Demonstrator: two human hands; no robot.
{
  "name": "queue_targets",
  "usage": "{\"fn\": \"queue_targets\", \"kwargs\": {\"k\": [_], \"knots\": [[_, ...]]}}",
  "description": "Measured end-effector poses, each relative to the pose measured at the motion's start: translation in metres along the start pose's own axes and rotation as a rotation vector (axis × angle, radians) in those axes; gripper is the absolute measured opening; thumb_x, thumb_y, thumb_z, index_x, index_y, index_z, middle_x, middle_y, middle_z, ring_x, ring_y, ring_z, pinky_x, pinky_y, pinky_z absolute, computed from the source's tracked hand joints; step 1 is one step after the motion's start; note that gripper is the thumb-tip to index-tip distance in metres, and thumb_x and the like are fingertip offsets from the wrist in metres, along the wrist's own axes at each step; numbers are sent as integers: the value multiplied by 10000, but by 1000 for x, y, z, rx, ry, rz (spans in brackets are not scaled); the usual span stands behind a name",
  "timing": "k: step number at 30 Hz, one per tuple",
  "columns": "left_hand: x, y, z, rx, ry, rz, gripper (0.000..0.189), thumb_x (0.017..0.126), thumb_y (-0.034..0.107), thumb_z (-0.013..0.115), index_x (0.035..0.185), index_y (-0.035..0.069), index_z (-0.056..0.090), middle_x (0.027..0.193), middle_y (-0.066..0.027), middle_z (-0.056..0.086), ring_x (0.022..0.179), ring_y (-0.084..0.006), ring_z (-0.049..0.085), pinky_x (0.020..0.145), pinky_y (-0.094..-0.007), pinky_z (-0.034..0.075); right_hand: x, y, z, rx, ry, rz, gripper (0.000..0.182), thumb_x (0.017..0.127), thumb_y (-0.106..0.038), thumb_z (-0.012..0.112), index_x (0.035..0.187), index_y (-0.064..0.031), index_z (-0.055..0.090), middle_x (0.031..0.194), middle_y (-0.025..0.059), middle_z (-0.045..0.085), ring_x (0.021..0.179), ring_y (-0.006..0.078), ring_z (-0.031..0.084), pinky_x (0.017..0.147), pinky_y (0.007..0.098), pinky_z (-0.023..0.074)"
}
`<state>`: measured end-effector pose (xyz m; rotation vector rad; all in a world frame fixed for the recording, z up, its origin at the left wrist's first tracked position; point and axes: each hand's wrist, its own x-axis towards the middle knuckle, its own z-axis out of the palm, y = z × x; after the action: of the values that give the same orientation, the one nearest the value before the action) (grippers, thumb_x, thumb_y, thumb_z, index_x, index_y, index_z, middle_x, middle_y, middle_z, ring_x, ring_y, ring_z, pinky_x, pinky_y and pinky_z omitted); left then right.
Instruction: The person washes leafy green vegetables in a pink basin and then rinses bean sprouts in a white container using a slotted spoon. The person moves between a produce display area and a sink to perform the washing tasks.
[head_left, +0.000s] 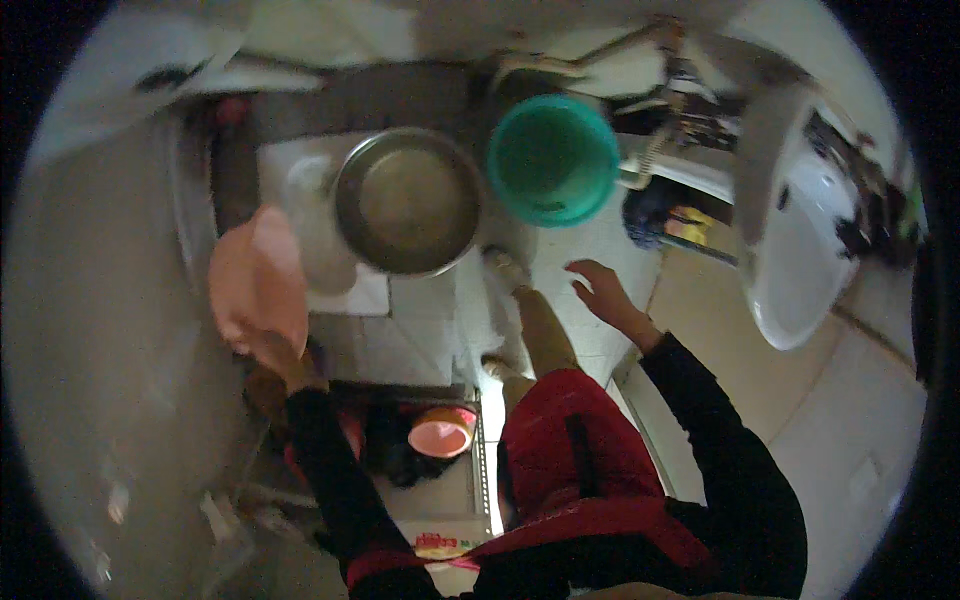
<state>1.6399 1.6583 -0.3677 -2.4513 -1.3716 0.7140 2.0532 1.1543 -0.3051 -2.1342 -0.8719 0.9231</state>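
Note:
My left hand (274, 354) grips the rim of a pink plastic basin (259, 277), which is tilted on edge beside the left wall. My right hand (606, 294) hangs in the air with its fingers apart and holds nothing. Beyond it stands a round teal plastic bucket (553, 161). A wide metal basin (409, 201) sits left of the bucket, partly over a white fixture (319, 262) that looks like a squat toilet. Whether the metal basin holds water is hard to tell in the dim light.
A white washbasin (806, 255) juts out on the right, with a pale hose (651, 161) beside the bucket. A pink-lined pot (441, 437) stands on a low shelf near my left forearm. A box (442, 541) bearing writing is below it.

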Motion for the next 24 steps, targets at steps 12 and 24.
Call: {"fn": "queue_targets", "kwargs": {"k": [12,24], "knots": [[-73,232,-268,-1514,-200,-205,327,755,55,505,1080,18,520,940,-119,548,819,-228,542,699,-314,472,139,-11,-173,561,1255,115,370,832,-145,491,1135,55,421,948,112,539,851,171,522,779,281,416],[-107,425,-234,-2160,-846,-48,476,650,36,557,1112,61,446,860,-39,529,594,-143,507,376,-254,362,199,-42,-229,1189,1121,-36,348,869,-306,428,1092,-45,482,887,48,489,813,110,451,637,241,373]]}}
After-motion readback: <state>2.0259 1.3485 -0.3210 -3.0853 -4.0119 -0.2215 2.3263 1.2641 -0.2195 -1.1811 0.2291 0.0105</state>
